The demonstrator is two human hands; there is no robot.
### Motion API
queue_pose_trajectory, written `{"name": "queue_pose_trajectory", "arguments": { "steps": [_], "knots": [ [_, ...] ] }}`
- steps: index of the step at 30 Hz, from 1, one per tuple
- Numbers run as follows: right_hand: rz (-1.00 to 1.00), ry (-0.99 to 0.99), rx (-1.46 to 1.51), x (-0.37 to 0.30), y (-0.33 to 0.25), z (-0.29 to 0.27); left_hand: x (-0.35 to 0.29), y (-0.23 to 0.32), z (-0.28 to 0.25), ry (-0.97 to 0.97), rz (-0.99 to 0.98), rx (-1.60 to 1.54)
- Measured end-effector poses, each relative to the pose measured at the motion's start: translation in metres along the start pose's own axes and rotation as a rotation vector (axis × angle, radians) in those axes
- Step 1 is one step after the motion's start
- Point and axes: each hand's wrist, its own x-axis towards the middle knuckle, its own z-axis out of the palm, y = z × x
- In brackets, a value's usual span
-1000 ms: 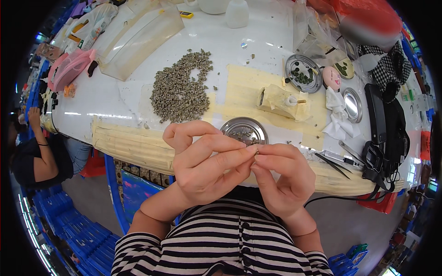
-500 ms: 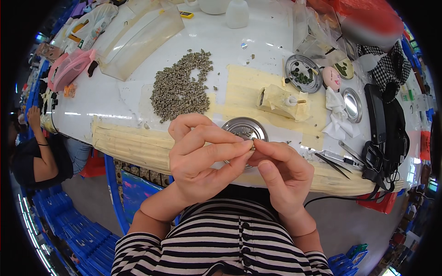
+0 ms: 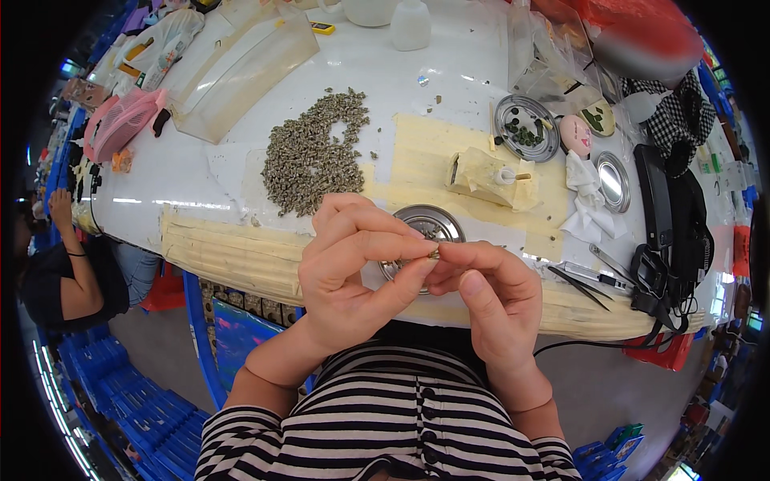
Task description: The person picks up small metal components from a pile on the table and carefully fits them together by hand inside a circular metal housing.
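My left hand pinches a small metallic piece between thumb and forefinger. The fingertips of my right hand meet it from the other side, its thumb standing off from the piece. Fingers hide most of the piece, so its exact kind does not show. Just beyond and beneath my fingers, a round steel dish holds a few small bits. Past my left hand, a large heap of small grey metallic pieces spreads over the white table.
A paper-covered block with a peg stands on yellow paper. A steel dish of dark green pieces lies to the right. Tweezers and a cutter knife rest near the right edge. Another person sits at the left.
My hands have shifted slightly, and the small piece between my fingertips shows a little more to the left. The right thumb has tilted. The things on the table stay where they were.
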Motion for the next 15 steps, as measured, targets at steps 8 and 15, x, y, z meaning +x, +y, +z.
{"name": "queue_pose_trajectory", "arguments": {
  "steps": [8,15],
  "knots": [
    [0.049,0.007,0.024,-0.0003,-0.0022,-0.0002,0.0003,0.0018,0.0005,0.006,0.020,-0.003],
    [0.007,0.015,0.027,0.0000,0.0008,-0.0011,-0.0004,-0.0004,0.0010,0.014,0.046,0.017]
  ]
}}
